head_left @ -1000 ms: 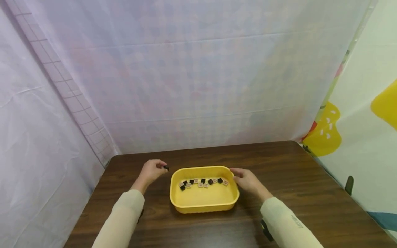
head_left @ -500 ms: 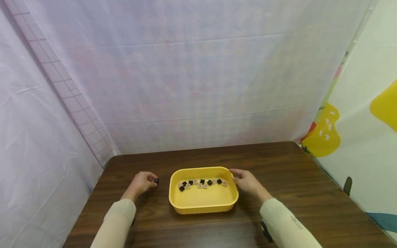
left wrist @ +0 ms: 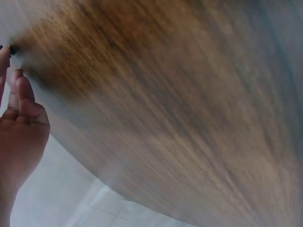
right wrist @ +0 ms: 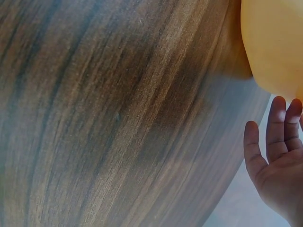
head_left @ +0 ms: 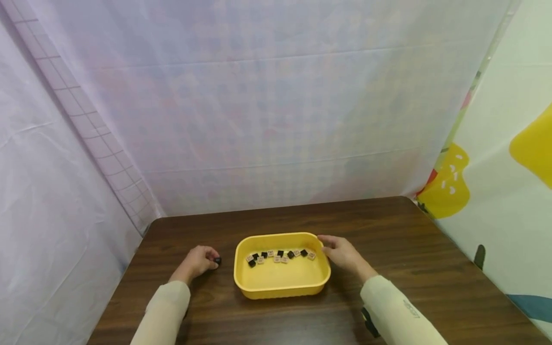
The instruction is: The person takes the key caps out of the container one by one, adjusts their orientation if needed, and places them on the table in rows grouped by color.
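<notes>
Brown counter [head_left: 375, 223] before a pale curtain [head_left: 276, 105]: the left hand [head_left: 197, 262] pinches a black block [head_left: 217, 260] left of the yellow tray [head_left: 282, 281]; the right hand [head_left: 342, 252], fingers slightly spread, touches its right rim; small tiles [head_left: 277, 259] lie inside.

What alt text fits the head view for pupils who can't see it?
A person's left hand pinches a small black block left of a yellow tray on a dark wood-grain table; the right hand is at the tray's right rim. Black blocks and pale blocks with markings lie in a loose band inside the tray. A pale sheet hangs behind.
</notes>
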The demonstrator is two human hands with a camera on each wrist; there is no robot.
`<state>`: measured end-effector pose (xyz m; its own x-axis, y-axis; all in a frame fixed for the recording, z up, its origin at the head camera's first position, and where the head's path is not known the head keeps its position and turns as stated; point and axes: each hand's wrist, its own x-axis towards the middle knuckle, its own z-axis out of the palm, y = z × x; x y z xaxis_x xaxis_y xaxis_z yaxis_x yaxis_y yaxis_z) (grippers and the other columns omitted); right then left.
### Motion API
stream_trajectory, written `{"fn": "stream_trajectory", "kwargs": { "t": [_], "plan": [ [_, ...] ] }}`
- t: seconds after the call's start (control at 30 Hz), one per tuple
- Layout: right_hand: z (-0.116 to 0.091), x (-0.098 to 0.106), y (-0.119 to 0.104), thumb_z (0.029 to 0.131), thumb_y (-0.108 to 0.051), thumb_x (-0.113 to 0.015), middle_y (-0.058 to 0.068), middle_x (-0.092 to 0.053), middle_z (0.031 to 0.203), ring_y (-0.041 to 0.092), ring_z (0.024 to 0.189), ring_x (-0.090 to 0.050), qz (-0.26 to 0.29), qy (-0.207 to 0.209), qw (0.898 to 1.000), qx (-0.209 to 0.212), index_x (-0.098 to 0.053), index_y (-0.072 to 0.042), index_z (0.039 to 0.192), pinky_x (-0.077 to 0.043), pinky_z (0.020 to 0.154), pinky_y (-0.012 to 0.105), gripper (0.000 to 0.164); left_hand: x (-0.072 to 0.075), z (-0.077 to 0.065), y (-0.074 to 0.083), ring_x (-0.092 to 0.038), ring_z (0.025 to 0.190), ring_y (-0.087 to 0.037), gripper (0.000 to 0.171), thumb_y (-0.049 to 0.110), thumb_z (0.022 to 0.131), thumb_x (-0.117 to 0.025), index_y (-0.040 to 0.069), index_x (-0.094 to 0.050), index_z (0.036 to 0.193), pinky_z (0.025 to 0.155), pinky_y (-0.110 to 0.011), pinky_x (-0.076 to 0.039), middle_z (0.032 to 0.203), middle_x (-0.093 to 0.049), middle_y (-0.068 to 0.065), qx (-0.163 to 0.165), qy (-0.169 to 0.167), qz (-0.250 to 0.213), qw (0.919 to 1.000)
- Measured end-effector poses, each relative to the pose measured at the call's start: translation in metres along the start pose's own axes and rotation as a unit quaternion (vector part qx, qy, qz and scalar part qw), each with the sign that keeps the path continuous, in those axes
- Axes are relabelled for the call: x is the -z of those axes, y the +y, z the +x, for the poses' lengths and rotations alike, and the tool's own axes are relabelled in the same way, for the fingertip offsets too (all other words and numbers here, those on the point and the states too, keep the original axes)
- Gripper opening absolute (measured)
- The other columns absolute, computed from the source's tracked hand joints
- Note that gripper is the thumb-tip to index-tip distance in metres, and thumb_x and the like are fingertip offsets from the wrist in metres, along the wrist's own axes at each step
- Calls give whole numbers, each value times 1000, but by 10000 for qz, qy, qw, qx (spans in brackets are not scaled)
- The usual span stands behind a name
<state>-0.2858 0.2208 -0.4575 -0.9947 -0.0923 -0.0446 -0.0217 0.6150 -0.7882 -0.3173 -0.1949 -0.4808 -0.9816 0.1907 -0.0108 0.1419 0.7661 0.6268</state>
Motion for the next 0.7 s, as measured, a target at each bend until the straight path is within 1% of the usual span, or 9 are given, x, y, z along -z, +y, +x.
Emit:
{"fn": "stream_trajectory", "kwargs": {
  "t": [0.23,0.4,0.53,0.7],
  "plan": [
    [1,-1,0,100,-10,-55,23,-58,134,36,117,-58,25,-3,10000,44,-55,1,139,-51,92,48,40,-1,0,-1,-57,79,-19,18,-3,78,-77,2,-70,94,72,-37,-48,81,-62,-3,87,24,-20,10000],
    [1,-1,1,99,-8,-55,24,-58,134,37,117,-58,-6,-15,10000,86,-55,2,138,-50,92,49,40,-1,0,-2,-56,78,-19,20,-3,77,-78,2,-70,95,72,-37,-48,81,-61,-3,97,51,-15,9999],
    [1,-1,1,100,-9,-55,24,-58,134,37,117,-58,-15,-26,10000,42,-55,1,139,-50,93,50,40,-1,0,-2,-55,78,-19,23,-3,77,-78,1,-69,98,72,-37,-48,82,-60,-3,96,55,-18,9999],
    [0,-1,0,100,-9,-55,24,-57,135,38,118,-58,-30,-6,10000,61,-55,1,139,-49,94,50,40,1,-2,-1,-55,79,-20,27,-3,76,-77,-1,-68,102,71,-36,-48,84,-59,-5,169,25,-143,9998]
  ]
}}
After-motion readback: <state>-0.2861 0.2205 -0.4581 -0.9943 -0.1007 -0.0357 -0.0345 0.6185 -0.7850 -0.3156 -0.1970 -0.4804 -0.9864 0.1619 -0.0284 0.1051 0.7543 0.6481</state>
